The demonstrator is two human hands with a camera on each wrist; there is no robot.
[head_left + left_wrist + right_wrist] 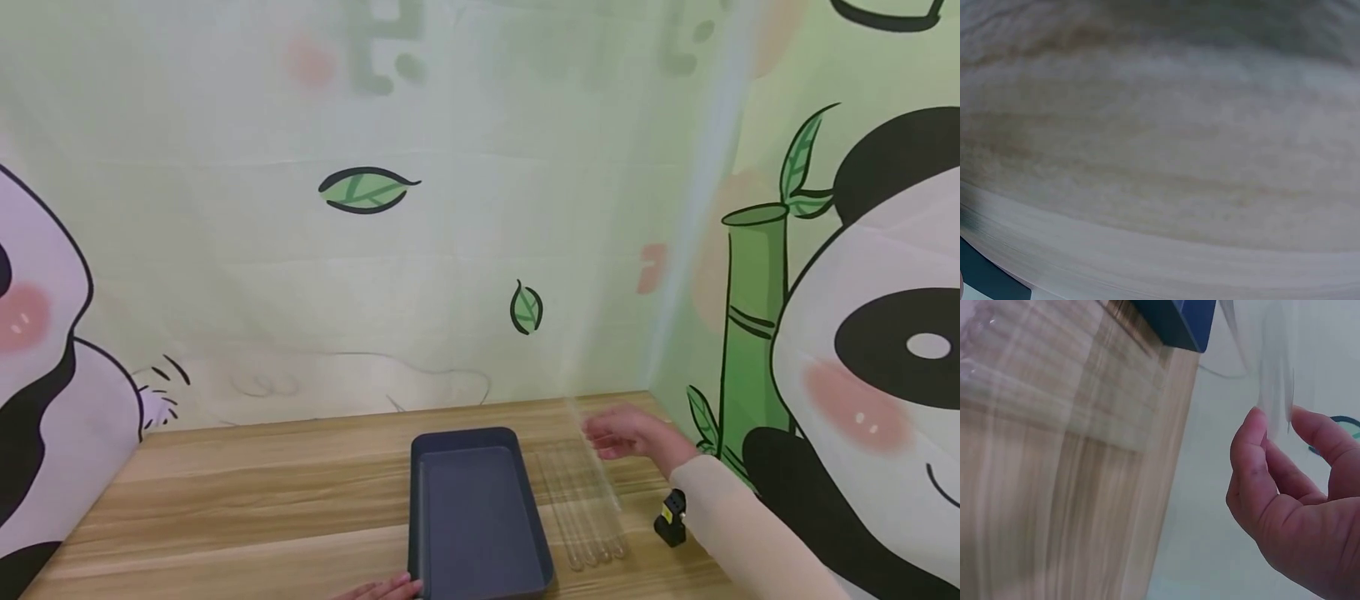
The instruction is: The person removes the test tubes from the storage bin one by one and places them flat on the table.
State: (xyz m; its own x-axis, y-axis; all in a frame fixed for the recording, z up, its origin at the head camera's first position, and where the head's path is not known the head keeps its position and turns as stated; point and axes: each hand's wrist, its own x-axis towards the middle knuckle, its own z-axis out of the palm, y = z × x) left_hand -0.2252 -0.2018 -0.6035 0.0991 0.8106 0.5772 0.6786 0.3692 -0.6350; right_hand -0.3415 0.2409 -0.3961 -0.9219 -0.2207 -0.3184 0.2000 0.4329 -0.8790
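My right hand (622, 431) pinches the upper part of a clear test tube (604, 483) between thumb and fingers, above the table's right side. In the right wrist view the see-through tube (1277, 369) rises from the fingertips (1254, 425). Several more clear test tubes (588, 521) lie side by side below it, rounded ends toward me. Left of them sits a dark blue rectangular tray (480, 517) with a bare floor. At the tray's near left edge, the fingers of my left hand (382, 588) rest against the rim; the rest of that hand is cut off.
A small black object with a yellow mark (671, 518) is by the right sleeve. The wooden table (262, 500) ends at a printed cloth backdrop (450, 250) behind and on the right. Mostly blurred, pale surface fills the left wrist view.
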